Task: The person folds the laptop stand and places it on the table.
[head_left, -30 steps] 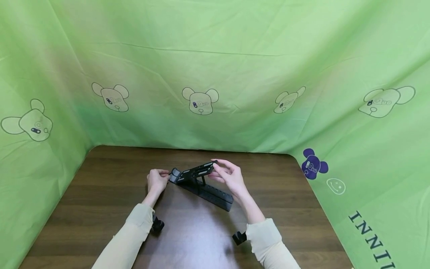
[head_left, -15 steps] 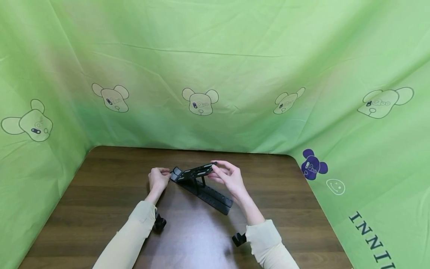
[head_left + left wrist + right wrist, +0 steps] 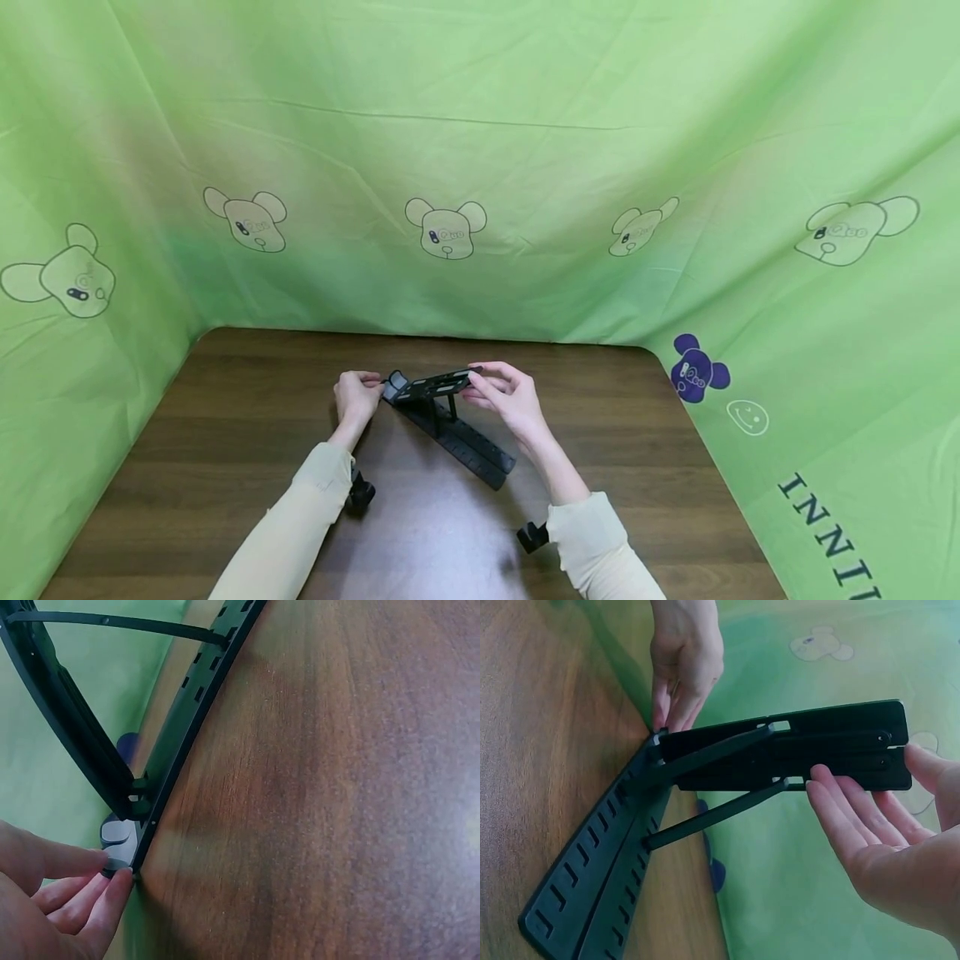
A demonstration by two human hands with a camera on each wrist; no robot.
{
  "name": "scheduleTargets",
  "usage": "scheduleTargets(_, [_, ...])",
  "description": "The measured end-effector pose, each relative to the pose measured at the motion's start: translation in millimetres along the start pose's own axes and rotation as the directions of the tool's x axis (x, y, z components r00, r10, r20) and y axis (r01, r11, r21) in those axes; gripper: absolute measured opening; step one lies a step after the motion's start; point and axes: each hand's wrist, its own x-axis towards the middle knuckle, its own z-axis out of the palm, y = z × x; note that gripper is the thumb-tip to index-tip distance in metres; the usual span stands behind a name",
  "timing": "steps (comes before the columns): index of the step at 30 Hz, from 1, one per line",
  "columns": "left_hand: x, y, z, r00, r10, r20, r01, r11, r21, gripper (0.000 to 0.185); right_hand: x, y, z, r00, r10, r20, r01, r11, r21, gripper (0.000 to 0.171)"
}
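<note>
A black folding laptop stand (image 3: 471, 448) is partly unfolded on the table, its slotted base slanting toward the near right. Its upper plate (image 3: 840, 724) is raised at an angle, with two support legs (image 3: 716, 816) running down to the slots. My left hand (image 3: 356, 398) pinches the hinge end beside the grey-padded lip (image 3: 120, 834). At the plate's raised end, my right hand (image 3: 517, 404) grips the edge between thumb and fingers, several fingertips lying under it in the right wrist view.
The brown wooden table (image 3: 247, 467) ends at a green cloth backdrop (image 3: 450, 125) on the far side and both flanks. A black wrist camera (image 3: 360, 493) sits on the left cuff, another black camera (image 3: 532, 536) on the right.
The base's near end has swung slightly left and toward me. The raised plate has dipped a little, and my left hand has shifted slightly right with the hinge end.
</note>
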Motion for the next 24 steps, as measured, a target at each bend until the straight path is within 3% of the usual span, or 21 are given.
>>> scheduleTargets(10, [4.4, 0.2, 5.2, 1.0, 0.013, -0.013, -0.013, 1.0, -0.023, 0.02, -4, -3, 3, 1.0, -0.012, 0.024, 0.013, 0.999, -0.046, 0.034])
scheduleTargets(16, [7.9, 1.1, 10.6, 0.999, -0.001, -0.051, -0.001, 0.999, -0.046, 0.015, -5, -3, 4, 0.999, -0.02, 0.038, 0.022, 0.997, -0.067, 0.031])
scheduleTargets(24, [14.4, 0.3, 15.0, 0.999, -0.028, -0.044, 0.025, 0.998, -0.065, 0.016, -7, -2, 7, 0.999, -0.034, 0.031, 0.036, 0.996, -0.081, 0.028])
